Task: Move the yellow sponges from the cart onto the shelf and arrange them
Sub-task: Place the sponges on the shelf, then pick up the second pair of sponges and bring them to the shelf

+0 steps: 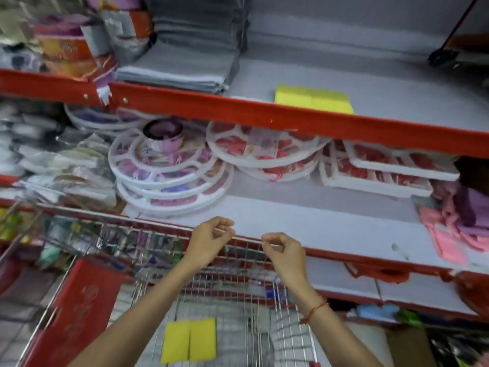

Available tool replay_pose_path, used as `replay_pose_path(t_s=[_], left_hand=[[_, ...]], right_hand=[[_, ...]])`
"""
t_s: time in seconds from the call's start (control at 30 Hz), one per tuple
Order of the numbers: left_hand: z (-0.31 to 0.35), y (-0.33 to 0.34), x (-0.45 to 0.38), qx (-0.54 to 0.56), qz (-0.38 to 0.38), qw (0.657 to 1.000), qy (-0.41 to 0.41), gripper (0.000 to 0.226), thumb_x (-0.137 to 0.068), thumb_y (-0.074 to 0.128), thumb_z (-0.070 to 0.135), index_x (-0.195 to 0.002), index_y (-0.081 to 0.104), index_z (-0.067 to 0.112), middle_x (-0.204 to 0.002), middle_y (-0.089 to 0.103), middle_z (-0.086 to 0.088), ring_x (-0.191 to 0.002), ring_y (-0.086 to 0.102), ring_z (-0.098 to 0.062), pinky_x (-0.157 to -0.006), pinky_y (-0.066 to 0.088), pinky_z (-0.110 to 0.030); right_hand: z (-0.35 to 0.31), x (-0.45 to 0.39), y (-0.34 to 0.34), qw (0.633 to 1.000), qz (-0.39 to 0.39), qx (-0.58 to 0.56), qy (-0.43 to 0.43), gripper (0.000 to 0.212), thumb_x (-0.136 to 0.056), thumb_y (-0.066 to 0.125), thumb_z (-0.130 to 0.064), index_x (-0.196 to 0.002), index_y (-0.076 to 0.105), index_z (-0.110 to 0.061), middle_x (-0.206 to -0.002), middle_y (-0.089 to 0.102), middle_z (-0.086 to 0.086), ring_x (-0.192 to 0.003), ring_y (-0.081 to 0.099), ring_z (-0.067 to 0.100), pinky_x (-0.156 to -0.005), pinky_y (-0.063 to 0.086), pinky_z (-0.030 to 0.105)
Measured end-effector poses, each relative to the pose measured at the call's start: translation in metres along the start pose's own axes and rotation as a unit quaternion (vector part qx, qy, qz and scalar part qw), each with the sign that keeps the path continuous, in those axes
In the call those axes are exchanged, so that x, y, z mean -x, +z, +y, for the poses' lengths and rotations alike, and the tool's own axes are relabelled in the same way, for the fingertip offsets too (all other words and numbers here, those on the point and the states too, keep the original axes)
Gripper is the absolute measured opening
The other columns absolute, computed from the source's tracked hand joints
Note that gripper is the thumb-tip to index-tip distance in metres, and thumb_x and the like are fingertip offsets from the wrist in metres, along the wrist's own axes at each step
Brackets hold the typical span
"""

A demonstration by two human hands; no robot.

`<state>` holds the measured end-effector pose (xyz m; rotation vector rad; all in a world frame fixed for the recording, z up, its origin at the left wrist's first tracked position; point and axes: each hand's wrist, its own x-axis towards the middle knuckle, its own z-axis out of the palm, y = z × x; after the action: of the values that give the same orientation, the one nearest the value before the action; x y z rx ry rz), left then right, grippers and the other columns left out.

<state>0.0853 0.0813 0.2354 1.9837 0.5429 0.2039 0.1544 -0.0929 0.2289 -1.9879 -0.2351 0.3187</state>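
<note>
2 yellow sponges in the cart, likely light and squashy, are best pinched edgewise; both grips are loosely curled, empty.

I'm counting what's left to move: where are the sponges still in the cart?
In the head view, the yellow sponges lie flat on the cart's wire floor, bottom centre, between the person's forearms.

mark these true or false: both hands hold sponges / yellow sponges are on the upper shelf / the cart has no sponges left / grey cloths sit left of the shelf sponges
1. Both hands hold sponges: false. The left hand and right hand hold no sponge.
2. True: yellow sponges lie on the upper shelf.
3. The cart has none left: false. A yellow pair lies inside.
4. True: the grey cloths sit to their left.
</note>
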Motion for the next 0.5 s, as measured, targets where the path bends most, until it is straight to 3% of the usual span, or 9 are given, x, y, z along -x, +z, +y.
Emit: replay_pose_path(t_s=[0.07,0.13,0.27,0.33,0.4,0.43,0.5], left_hand=[[-0.039,0.003,0.015,0.016,-0.019,0.997,-0.068,0.012,-0.088,0.064,0.01,-0.1,0.066,0.012,-0.079,0.064,0.004,-0.069,0.062,-0.003,-0.067,0.051,-0.014],[-0.072,0.005,0.028,0.04,-0.024,0.989,-0.139,0.013,-0.088,0.061,0.002,-0.1,0.065,0.007,-0.079,0.061,-0.001,-0.076,0.059,-0.015,-0.073,0.05,-0.016],[-0.139,0.012,0.048,0.023,-0.016,0.966,-0.259,0.015,-0.085,0.064,0.002,-0.098,0.068,0.008,-0.084,0.066,-0.004,-0.089,0.062,-0.025,-0.094,0.052,-0.04],[-0.178,0.019,0.058,0.023,-0.003,0.943,-0.331,0.018,-0.083,0.066,0.004,-0.101,0.068,0.006,-0.099,0.07,-0.015,-0.1,0.066,-0.032,-0.096,0.052,-0.045],[-0.208,0.028,0.071,-0.005,0.02,0.923,-0.383,0.028,-0.083,0.068,0.007,-0.11,0.066,0.001,-0.111,0.069,-0.019,-0.107,0.065,-0.034,-0.094,0.052,-0.038],[-0.225,0.032,0.076,-0.019,0.027,0.912,-0.41,0.032,-0.082,0.069,0.009,-0.112,0.065,-0.001,-0.114,0.068,-0.019,-0.109,0.064,-0.034,-0.092,0.049,-0.036],[-0.263,0.04,0.087,-0.048,0.023,0.885,-0.463,0.037,-0.08,0.073,0.014,-0.111,0.065,-0.004,-0.114,0.068,-0.023,-0.107,0.064,-0.036,-0.089,0.05,-0.038]], right_hand=[[0.03,0.009,0.021,0.997,-0.045,0.023,0.059,0.012,-0.084,0.066,-0.008,-0.093,0.072,-0.012,-0.09,0.072,0.0,-0.082,0.066,0.011,-0.082,0.056,0.024],[0.056,0.019,0.039,0.988,-0.097,0.054,0.111,0.013,-0.085,0.066,-0.007,-0.096,0.071,-0.007,-0.09,0.068,0.001,-0.083,0.061,0.011,-0.075,0.051,0.013],[0.099,0.038,0.071,0.963,-0.154,0.095,0.198,0.012,-0.084,0.061,-0.003,-0.087,0.072,0.001,-0.093,0.073,0.014,-0.088,0.067,0.023,-0.072,0.05,0.016],[0.122,0.047,0.091,0.947,-0.186,0.122,0.233,0.014,-0.083,0.061,-0.008,-0.073,0.07,-0.009,-0.08,0.071,0.006,-0.074,0.065,0.016,-0.063,0.049,0.015],[0.145,0.056,0.11,0.934,-0.218,0.133,0.252,0.021,-0.08,0.06,-0.008,-0.067,0.071,-0.021,-0.069,0.062,-0.004,-0.064,0.057,0.006,-0.065,0.049,0.019],[0.159,0.059,0.122,0.929,-0.23,0.134,0.257,0.02,-0.078,0.06,-0.008,-0.072,0.074,-0.021,-0.073,0.067,0.001,-0.067,0.06,0.011,-0.07,0.05,0.022],[0.183,0.063,0.147,0.907,-0.261,0.154,0.294,0.025,-0.082,0.059,-0.011,-0.102,0.073,-0.014,-0.104,0.073,0.008,-0.085,0.066,0.018,-0.076,0.052,0.019]])
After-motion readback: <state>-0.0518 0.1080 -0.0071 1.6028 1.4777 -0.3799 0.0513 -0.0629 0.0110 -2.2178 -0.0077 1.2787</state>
